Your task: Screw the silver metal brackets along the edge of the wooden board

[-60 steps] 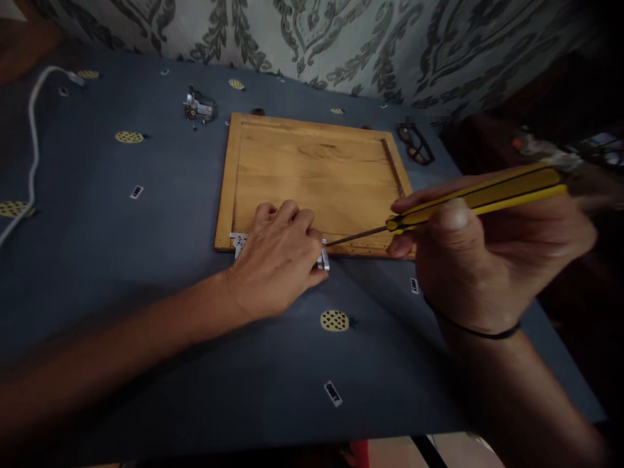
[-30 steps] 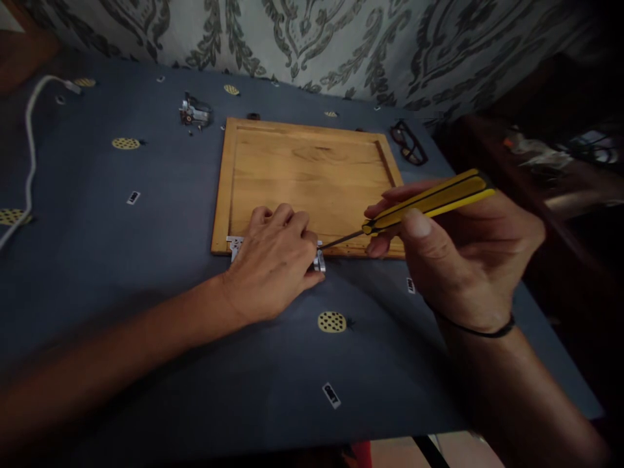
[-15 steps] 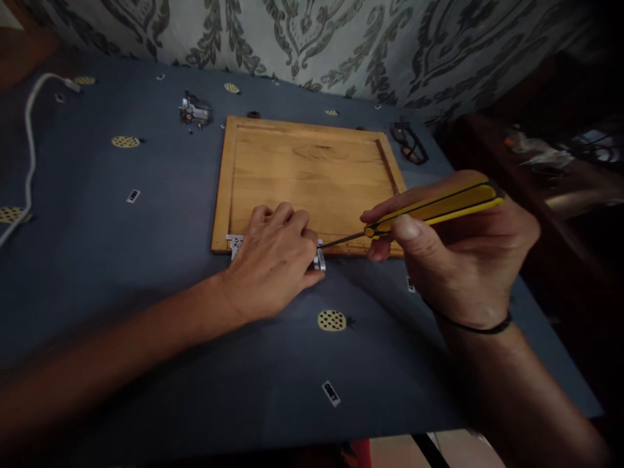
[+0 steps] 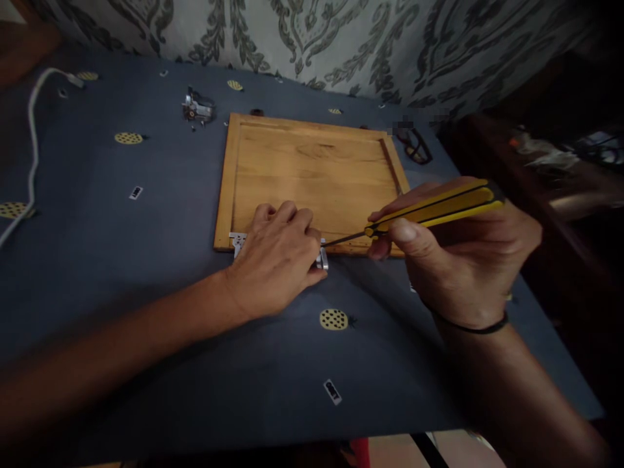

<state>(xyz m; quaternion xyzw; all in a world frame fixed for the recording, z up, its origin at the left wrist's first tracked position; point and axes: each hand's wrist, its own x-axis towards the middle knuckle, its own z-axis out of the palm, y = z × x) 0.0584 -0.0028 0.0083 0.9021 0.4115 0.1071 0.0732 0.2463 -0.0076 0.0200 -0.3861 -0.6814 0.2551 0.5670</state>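
A framed wooden panel (image 4: 312,175), like a small cabinet door, lies flat on the table. At its near edge my left hand (image 4: 277,260) is closed with curled fingers over silver metal hinges; a plate with holes (image 4: 237,241) shows to the left of the hand and a metal arm (image 4: 323,259) to the right. Most of this hardware is hidden under the hand. My right hand (image 4: 453,253) grips a yellow and black screwdriver (image 4: 433,207). The shaft points left and its tip reaches the hardware beside my left fingers; the exact contact is hidden.
Another metal hinge (image 4: 197,109) with small loose pieces lies behind the panel to the left. Dark-framed glasses (image 4: 414,146) rest beyond its right corner. A white cable (image 4: 33,143) runs down the left side of the blue patterned tablecloth (image 4: 160,390). A patterned curtain (image 4: 312,39) hangs behind.
The whole view has shifted very slightly. Both hands keep their places at the panel's near edge, and the screwdriver stays at almost the same angle.
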